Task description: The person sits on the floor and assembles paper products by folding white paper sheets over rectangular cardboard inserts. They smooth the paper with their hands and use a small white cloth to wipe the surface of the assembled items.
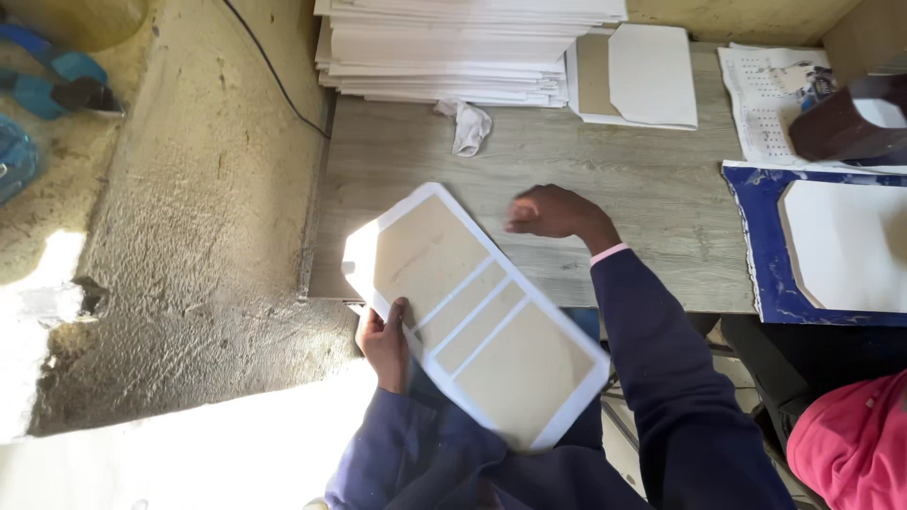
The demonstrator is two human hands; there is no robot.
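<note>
The wooden table (652,189) ends at its left edge against a rough concrete wall (198,208); bare tabletop lies open at frame centre. The left hand (385,342) grips the lower-left edge of one flat book cover (477,316), fingers closed on it, at lower centre, overhanging the table's near edge. The right hand (553,212) hovers blurred over the bare tabletop, loosely curled, holding nothing. One stack of white boards (453,47) sits at upper centre, one crumpled cloth (470,126) just below it.

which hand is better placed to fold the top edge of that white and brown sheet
Right, probably. The right hand is free, over the table beside the sheet's upper end. The left hand is gripping the sheet's lower left edge, steadying it.
</note>
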